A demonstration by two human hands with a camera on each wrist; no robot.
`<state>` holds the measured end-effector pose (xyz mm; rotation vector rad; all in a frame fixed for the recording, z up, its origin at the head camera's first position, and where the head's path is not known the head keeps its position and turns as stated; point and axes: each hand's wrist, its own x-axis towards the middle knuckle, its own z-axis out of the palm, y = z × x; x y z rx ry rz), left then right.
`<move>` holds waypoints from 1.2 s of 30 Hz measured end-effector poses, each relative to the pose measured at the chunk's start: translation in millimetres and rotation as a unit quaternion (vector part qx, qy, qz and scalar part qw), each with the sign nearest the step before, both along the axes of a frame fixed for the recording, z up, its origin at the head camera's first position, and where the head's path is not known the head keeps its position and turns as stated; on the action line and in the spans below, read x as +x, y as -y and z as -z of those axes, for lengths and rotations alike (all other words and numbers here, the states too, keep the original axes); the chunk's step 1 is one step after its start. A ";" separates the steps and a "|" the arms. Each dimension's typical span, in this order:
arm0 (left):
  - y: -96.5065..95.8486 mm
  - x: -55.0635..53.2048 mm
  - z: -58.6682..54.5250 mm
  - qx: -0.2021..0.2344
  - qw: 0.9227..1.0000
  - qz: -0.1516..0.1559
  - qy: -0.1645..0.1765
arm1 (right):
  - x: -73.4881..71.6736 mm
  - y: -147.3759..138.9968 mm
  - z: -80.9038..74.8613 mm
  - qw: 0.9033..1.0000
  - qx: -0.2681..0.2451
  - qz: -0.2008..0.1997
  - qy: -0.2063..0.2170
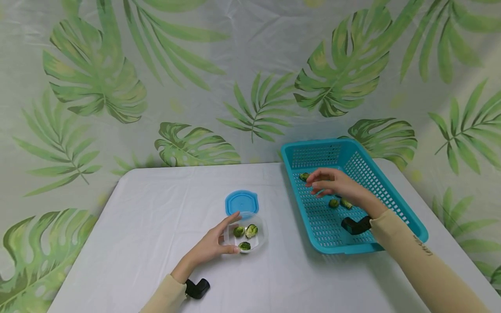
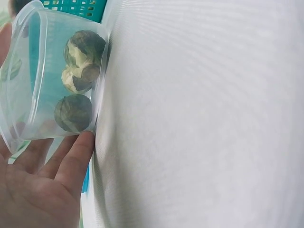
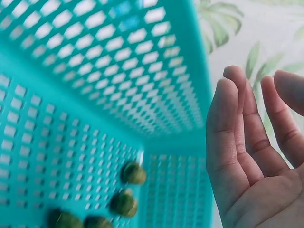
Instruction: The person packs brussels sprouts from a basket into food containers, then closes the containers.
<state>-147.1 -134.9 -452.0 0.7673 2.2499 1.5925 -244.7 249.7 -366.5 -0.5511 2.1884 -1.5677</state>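
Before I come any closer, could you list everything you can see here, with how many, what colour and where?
Clear container: one, see-through, on the table
Container sprouts: three, green, inside the clear container
Blue lid: one, blue, just beyond the clear container
Basket: one, turquoise, right side of the table
Basket sprouts: at least four, green, on the basket floor
Table: one, white-covered, beneath everything
Backdrop: one, pale with green leaves, behind the table
Wrist devices: two, black, one at each wrist
Sleeves: two, beige, on both arms
Left grip: one, bare hand, around the clear container
Right grip: one, bare hand, above the basket, holding nothing
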 end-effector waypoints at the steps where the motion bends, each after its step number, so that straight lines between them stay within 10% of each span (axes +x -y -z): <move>1: 0.5 -1.1 3.8 -0.001 1.000 -0.001 0.001 | -1.7 -4.4 2.9 1.000 0.003 0.001 0.002; 8: 4.9 -9.9 30.0 -0.008 1.000 -0.010 -0.003 | -8.7 -29.8 13.7 0.999 0.035 0.021 0.019; 36: 5.0 -11.1 34.8 -0.002 1.000 -0.003 -0.010 | -14.0 -66.8 40.4 0.987 0.131 0.017 0.093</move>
